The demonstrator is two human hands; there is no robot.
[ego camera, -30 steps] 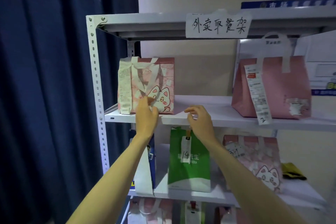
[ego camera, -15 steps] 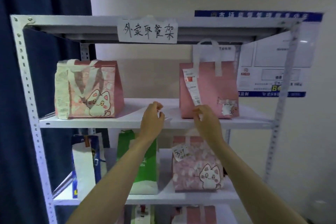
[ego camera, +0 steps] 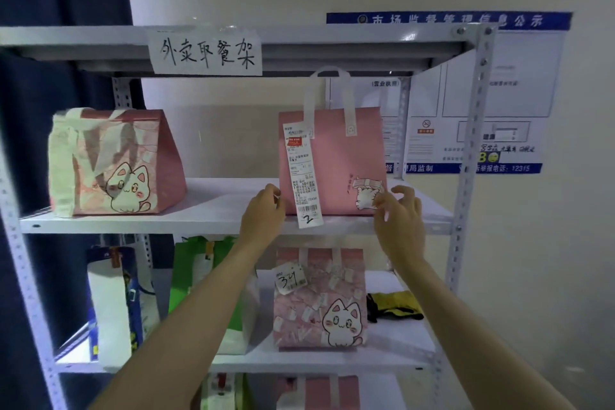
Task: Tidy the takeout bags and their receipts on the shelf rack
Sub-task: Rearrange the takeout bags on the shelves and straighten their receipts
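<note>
- White metal shelf rack (ego camera: 233,223) against a pale wall; pink takeout bag (ego camera: 332,156) stands between both hands.
- Left hand (ego camera: 263,215) loosely curled, right hand (ego camera: 399,216) spread; neither grips it.
- Receipt (ego camera: 303,173) dangling between them could snag, tear or detach.

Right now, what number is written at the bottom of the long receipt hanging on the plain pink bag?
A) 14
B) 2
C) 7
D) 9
B: the receipt hanging down the front of the pink bag has a handwritten 2 under its barcode, just between the left hand and the right hand.
</note>
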